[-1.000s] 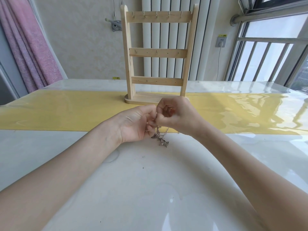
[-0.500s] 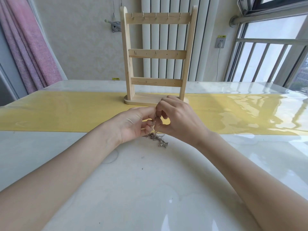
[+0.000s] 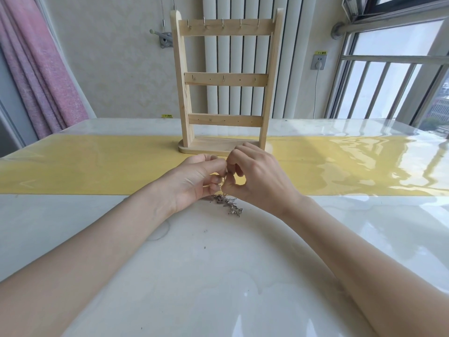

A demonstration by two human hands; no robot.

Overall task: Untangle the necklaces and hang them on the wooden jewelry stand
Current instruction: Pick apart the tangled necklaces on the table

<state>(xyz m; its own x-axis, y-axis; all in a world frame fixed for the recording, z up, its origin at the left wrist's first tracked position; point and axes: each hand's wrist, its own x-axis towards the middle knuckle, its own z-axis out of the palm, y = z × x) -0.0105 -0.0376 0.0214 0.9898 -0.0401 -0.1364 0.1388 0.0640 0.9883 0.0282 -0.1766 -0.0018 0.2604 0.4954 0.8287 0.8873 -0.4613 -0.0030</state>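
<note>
I start with the glossy white table [image 3: 218, 276], which fills most of the head view, with a yellow runner [image 3: 85, 166] laid across it under a clear cover. On that runner, at the far middle, the wooden jewelry stand [image 3: 224, 86] is upright: three crossbars with small hooks, and every hook I can see is bare. Behind it are a white radiator [image 3: 245, 59], a pink curtain [image 3: 41, 76] at the left and a window [image 3: 393, 74] at the right.

My two forearms come in from the lower corners and meet just in front of the stand's base. The left hand [image 3: 194, 181] has its fingers curled in, thumb and fingertips pinched on a strand; the right hand [image 3: 257, 178] does the same from the other side, thumb and forefinger closed in a narrow ring on the chain. Between and below them the tangled necklaces [image 3: 227, 201] trail as a small silvery clump onto the table, well short of the stand.

I judge I am at the untangling step, early in the task, since nothing hangs yet. The next move calls for small, slow pulls apart at the knot, easing one chain free without tightening it; how many chains are in the clump I cannot tell.
</note>
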